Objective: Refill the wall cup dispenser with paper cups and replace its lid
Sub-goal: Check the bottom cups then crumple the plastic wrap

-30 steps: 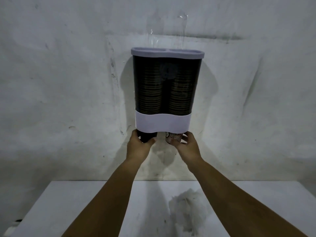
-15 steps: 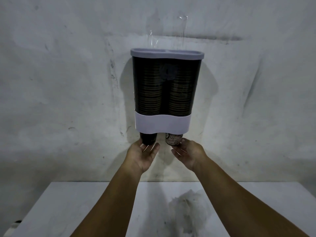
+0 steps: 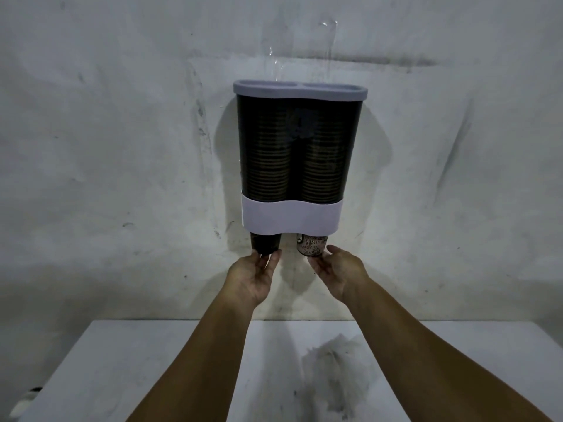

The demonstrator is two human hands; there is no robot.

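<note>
Since a second ago, your hands have let go of the cup bottoms and dropped just below the dispenser. Your left hand is open, palm up, its fingertips touching or nearly touching the dark cup that sticks out under the dispenser's left side. Your right hand is open too, fingers at the base of the printed cup under the right side. Both tubes are packed with stacked cups, and the lid sits on top of the dispenser. Below the dispenser stands a white table.
</note>
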